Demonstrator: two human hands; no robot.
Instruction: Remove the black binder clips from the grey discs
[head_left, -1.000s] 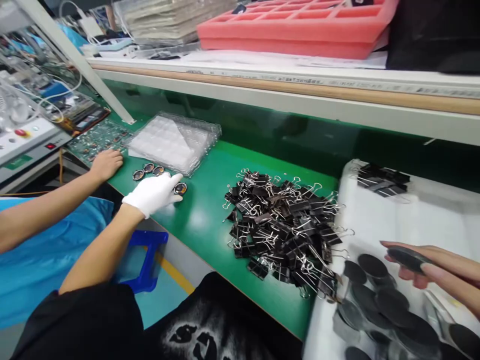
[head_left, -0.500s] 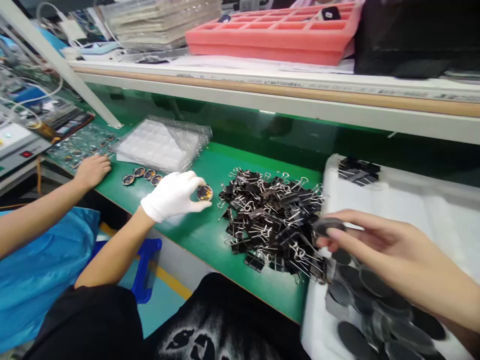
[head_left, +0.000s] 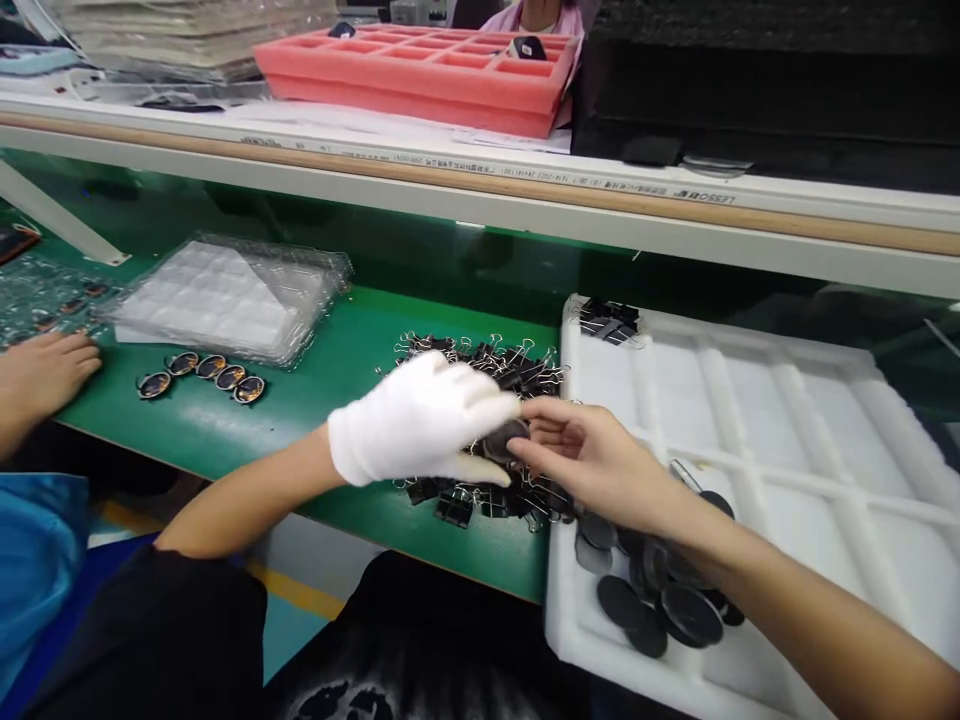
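Observation:
Over a pile of black binder clips (head_left: pixel 454 508), my two hands have come together. My left hand (head_left: pixel 420 420), in a white glove, has its thumb and fingers curved around a round piece at its fingertips; the orange-and-black inside of that piece is hidden. My right hand (head_left: pixel 592 455), bare, pinches a dark round disc (head_left: pixel 504 440) between thumb and fingers, right against the glove's fingertips. Whether disc and round piece touch, I cannot tell. Below my right wrist, several loose black discs (head_left: pixel 690 612) lie in a white foam tray (head_left: pixel 561 610).
Several round pieces with orange insides (head_left: pixel 211 367) lie left on the green table (head_left: pixel 315 420), before stacked clear plastic trays (head_left: pixel 225 300). A co-worker's hand (head_left: pixel 56 370) rests at far left. Overhead runs a shelf (head_left: pixel 465 190) with a pink foam box (head_left: pixel 420 85).
My left hand has moved right with the round piece, and my right hand has brought the disc left from the tray to meet it. The view has swung right.

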